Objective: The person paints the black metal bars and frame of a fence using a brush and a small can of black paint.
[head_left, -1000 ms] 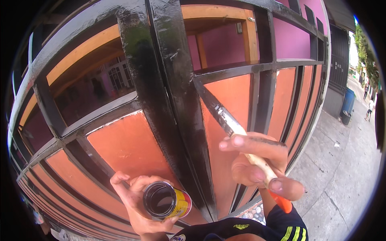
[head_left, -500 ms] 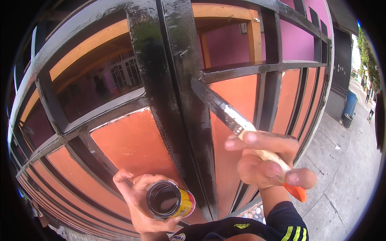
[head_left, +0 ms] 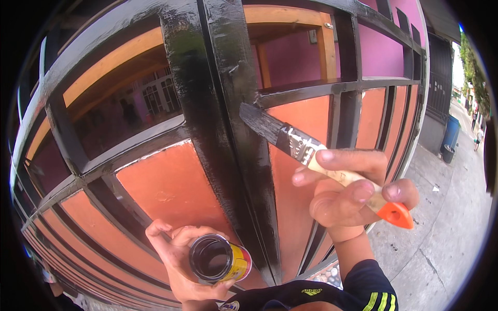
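My right hand grips a paintbrush by its pale wooden handle, which ends in an orange tip. Dark paint coats its bristles and metal band. The bristle end lies against the wide black upright of a metal gate, just below a crossbar. Wet-looking black paint shines on that post. Lower down on the left, my left hand is wrapped round a small yellow and red paint can. Its top is open, and dark paint shows inside. The can stands close in front of the gate's orange panels.
Black bars and orange panels spread to both sides, with a purple wall and wooden beams behind the openings. At the right runs a grey pavement, with a blue bin farther off. People stand in the distance.
My right hand has shifted slightly right and turned, and the brush shows its broad side now. Its bristle end has slid a little left on the post. My left hand holds the can still.
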